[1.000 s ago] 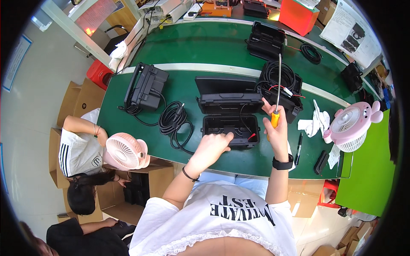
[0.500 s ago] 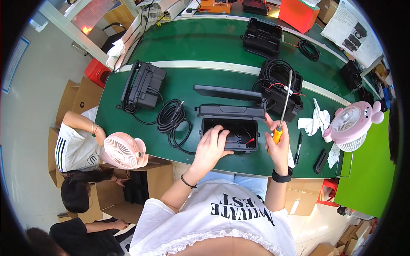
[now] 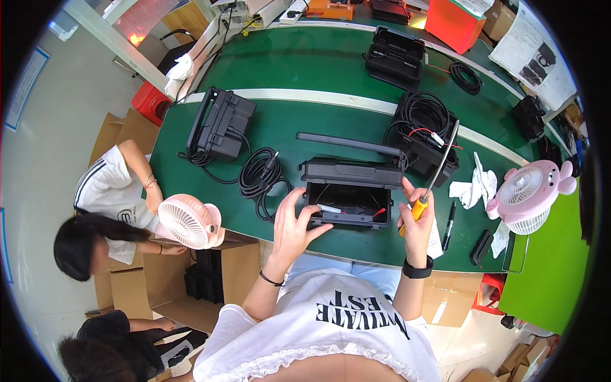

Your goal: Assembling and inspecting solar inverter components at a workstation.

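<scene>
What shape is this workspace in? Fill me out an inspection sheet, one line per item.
Surface: green table, a pale strip running across it.
Things at hand: black box, lid open, between the hands; yellow-handled screwdriver.
Clutter: white cloth, pen and pink fan, right side.
Hands: left hand at the box's left end, grip unclear; right hand holds the screwdriver.
Cables: coiled black cable left of the box.
Surroundings: person in white and person in black, near open cardboard boxes.
</scene>
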Tool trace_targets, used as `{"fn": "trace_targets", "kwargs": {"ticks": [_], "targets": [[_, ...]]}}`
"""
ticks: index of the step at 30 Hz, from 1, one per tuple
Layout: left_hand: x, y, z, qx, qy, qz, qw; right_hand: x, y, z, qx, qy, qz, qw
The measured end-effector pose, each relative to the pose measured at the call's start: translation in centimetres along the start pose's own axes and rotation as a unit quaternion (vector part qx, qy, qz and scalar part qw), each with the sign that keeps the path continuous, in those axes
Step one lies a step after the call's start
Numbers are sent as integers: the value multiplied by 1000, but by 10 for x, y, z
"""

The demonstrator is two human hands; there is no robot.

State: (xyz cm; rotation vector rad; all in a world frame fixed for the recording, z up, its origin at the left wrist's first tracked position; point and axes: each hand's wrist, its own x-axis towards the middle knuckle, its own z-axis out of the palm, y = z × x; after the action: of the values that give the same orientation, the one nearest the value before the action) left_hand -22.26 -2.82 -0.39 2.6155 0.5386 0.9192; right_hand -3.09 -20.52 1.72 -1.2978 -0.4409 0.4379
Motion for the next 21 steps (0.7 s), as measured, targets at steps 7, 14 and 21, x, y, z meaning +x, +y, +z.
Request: {"fn": "trace_targets", "kwargs": {"ticks": [7,14,21], "targets": [[7,-5,-2,28,-28,48,998,1,-5,6,-7,7,-12,1000],[-12,1,17,-126,37,-91,987,-1,-5,8,-39,5,-13,999],[-1,3,21,-228,110,-157,954,-1,2,-2,-146,-5,-52,988]]}}
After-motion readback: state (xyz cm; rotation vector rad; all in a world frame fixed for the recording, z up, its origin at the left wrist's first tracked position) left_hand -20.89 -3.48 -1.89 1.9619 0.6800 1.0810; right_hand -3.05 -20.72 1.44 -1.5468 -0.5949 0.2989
